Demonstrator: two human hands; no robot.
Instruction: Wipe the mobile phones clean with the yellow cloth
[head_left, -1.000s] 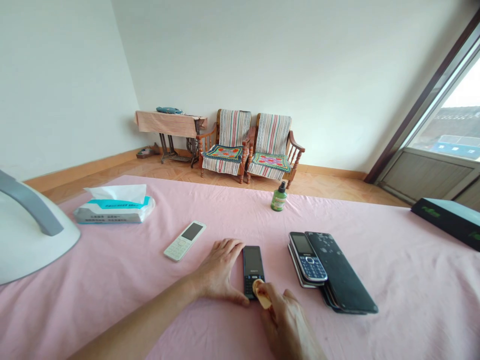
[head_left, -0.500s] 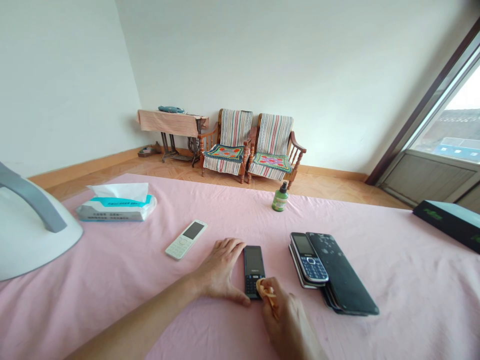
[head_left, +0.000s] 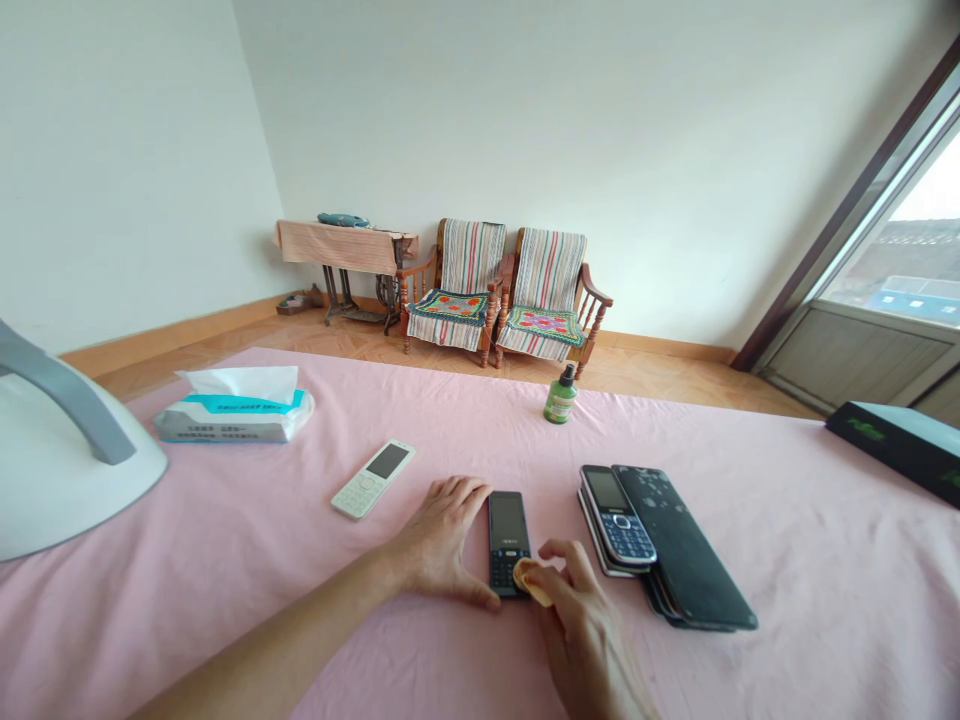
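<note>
Nearest: right hand [head_left: 592, 620] closed in a pinch on a yellowish wad [head_left: 540, 594], its rounded end pressed to the lower right of the dark phone's keypad. Left hand [head_left: 442, 540] spread at the phone's left side, fingertips at the top left corner, thumb by the bottom left; whether it truly grips, cannot tell. Dark phone [head_left: 508, 522] lies face up on the pink cloth [head_left: 810, 530], between the hands, screen end pointing away.

Right of it, near: blue-keyed phone [head_left: 628, 540] atop a small stack, tilted slightly left; against that, a long black phone [head_left: 686, 555], scuffed at its far end, also on a pile. Left, past the left hand: white phone [head_left: 373, 480], face up, slanting.

Far left, a white appliance [head_left: 45, 490] with grey handle, cut by the edge. Beyond it, tissue pack [head_left: 225, 420], one sheet sticking up. Far right, black box [head_left: 885, 450]. Green bottle [head_left: 559, 402], black-topped, upright near the cloth's far edge.

Across the floor: two wooden chairs [head_left: 469, 265], striped covers; draped table [head_left: 341, 248] left of them; pale wall [head_left: 525, 110] behind.
</note>
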